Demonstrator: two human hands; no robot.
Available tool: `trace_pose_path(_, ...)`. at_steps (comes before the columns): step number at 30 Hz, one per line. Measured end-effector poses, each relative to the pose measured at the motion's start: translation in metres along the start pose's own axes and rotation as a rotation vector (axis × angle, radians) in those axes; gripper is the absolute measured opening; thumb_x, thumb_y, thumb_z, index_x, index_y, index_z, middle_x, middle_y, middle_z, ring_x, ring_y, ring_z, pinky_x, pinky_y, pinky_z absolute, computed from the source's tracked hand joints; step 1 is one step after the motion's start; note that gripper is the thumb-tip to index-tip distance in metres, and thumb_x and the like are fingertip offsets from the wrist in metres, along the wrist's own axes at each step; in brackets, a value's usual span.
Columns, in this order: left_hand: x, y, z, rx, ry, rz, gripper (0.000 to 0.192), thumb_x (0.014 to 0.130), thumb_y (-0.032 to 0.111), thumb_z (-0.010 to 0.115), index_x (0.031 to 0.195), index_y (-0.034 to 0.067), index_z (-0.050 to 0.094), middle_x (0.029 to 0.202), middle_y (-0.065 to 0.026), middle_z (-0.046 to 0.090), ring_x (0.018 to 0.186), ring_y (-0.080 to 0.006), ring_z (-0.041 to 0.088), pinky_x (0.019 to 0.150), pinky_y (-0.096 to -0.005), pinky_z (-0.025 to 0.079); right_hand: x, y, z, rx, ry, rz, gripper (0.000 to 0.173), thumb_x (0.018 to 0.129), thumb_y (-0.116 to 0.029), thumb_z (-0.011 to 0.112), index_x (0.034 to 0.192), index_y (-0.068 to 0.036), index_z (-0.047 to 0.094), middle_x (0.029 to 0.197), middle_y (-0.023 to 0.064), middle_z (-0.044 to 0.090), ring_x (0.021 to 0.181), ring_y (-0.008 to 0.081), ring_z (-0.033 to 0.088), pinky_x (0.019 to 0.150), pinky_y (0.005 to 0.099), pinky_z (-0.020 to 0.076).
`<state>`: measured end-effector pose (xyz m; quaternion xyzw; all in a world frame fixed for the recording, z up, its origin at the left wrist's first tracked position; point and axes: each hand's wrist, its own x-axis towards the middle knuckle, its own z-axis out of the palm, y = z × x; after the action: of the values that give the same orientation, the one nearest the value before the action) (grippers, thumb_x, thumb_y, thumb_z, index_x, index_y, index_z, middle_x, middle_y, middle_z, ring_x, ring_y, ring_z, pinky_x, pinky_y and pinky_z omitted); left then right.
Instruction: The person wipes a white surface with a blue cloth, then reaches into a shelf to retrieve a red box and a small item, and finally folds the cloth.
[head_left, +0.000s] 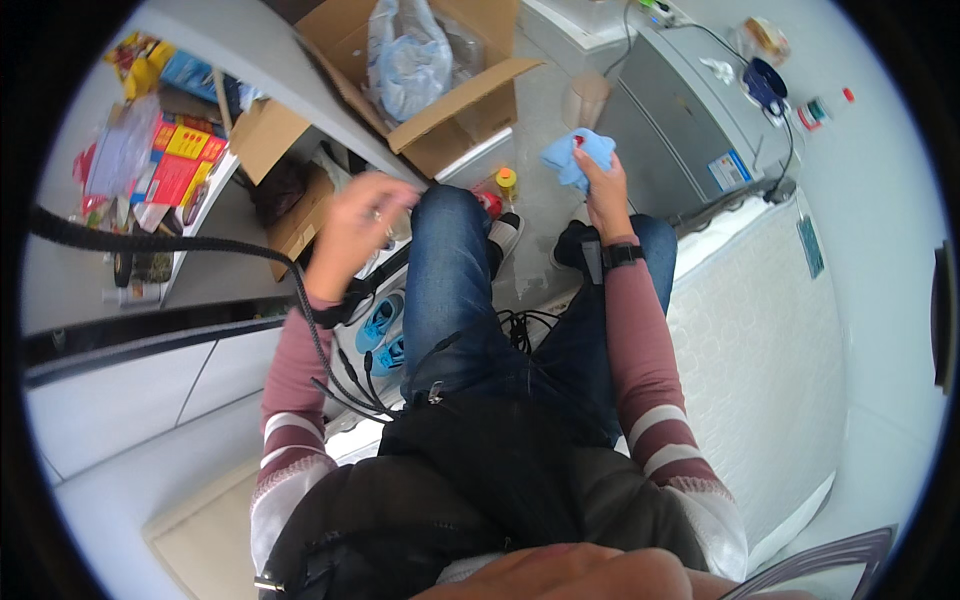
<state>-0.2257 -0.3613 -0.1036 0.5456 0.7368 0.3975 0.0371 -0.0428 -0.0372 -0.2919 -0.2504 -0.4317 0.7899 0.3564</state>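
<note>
My right hand (606, 191) grips a crumpled light blue cloth (581, 156) above my right knee, and a small red spot shows near my thumb. Blurred by motion, my left hand (360, 221) hangs beside my left knee with its fingers bent; whether it holds anything cannot be told. Between my knees, a bottle with a yellow cap (507, 182) stands on the floor, with a red object (489, 204) next to it.
An open cardboard box (450, 142) with plastic bags lies ahead. Shelves (225, 180) with packets are at left. At right are a grey fridge (671, 112) and a mattress (757, 360). Blue sneakers (380, 322) and black cables (525, 326) lie on the floor. A beige bin (587, 97) stands near the fridge.
</note>
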Motion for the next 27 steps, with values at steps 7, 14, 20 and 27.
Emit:
trace_pose_path(7,0.09,-0.021,0.173,-0.239,-0.296,-0.099,0.041,0.105,0.026,0.07,0.138,0.003,0.06,0.113,-0.01,0.075,0.095,-0.0181,0.072,0.083,-0.0347,0.057,-0.013,-0.015,0.004,-0.333,-0.054,-0.058,0.043,0.092,-0.02,0.086,0.127,-0.003,0.067,0.113,0.005,0.074,0.101,0.0139,0.069,0.089,0.031,0.0561)
trace_pose_path(14,0.132,-0.06,0.244,-0.774,-0.28,-0.41,0.024,0.103,0.028,0.075,0.101,0.004,0.071,0.083,-0.0021,0.072,0.072,-0.0085,0.066,0.062,-0.026,0.055,-0.012,-0.024,0.01,-0.678,0.011,-0.213,0.039,0.093,-0.017,0.085,0.123,0.0,0.067,0.11,0.0069,0.075,0.097,0.0141,0.07,0.087,0.0315,0.0564)
trace_pose_path(20,0.122,-0.074,0.245,-0.949,-0.186,-0.364,0.017,0.106,0.021,0.07,0.102,0.005,0.069,0.09,-0.0021,0.071,0.073,-0.009,0.066,0.063,-0.0254,0.055,-0.01,-0.013,0.012,-0.442,-0.024,-0.109,0.039,0.093,-0.015,0.084,0.125,0.001,0.066,0.113,0.0065,0.073,0.099,0.0135,0.068,0.089,0.0302,0.0556)
trace_pose_path(27,0.107,-0.085,0.247,-1.115,-0.154,-0.401,0.018,0.109,0.02,0.065,0.11,0.002,0.064,0.095,-0.0062,0.072,0.078,-0.0126,0.072,0.069,-0.0284,0.061,-0.009,-0.003,0.018,-0.286,0.028,0.003,0.04,0.095,-0.015,0.082,0.128,0.001,0.065,0.114,0.0075,0.073,0.101,0.0133,0.068,0.09,0.0302,0.0554)
